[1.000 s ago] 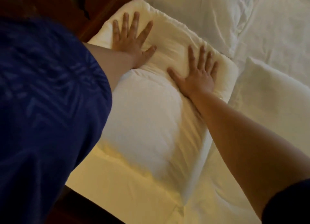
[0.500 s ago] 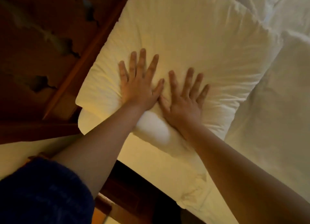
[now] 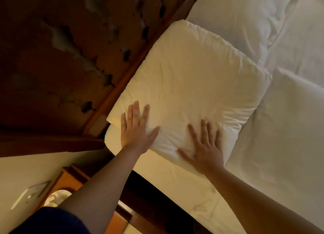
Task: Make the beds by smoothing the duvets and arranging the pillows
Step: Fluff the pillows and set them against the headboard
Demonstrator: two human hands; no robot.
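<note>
Both hands lie flat on one pillow [image 3: 189,79] at the head of the bed. The pillow is cream-white and creased. Its long upper-left edge lies against the wooden headboard rail [image 3: 122,81], and its far corner points toward the top of the view.

The left hand [image 3: 136,130] rests palm down on the near left part of the pillow, close to the corner beside the headboard. Its fingers are straight and spread, with the thumb angled out to the right. It grips nothing. This hand appears slightly blurred.

The right hand [image 3: 205,149] rests palm down on the near edge of the pillow, to the right of the left hand and apart from it. Its fingers are straight and spread, with the thumb angled out to the left. It grips nothing. The fabric dents and wrinkles around the fingertips.

A white duvet [image 3: 284,132] covers the bed to the right of the pillow and meets the pillow's right edge. A second pillow [image 3: 236,16] lies beyond the first, at the top of the view, also along the headboard.

The headboard panel [image 3: 61,49] is dark brown with pale, patchy marks. Below the left forearm are a wooden bedside unit [image 3: 70,179] and a pale wall plate [image 3: 29,195]. A dark blue sleeve [image 3: 52,221] shows at the lower left corner.
</note>
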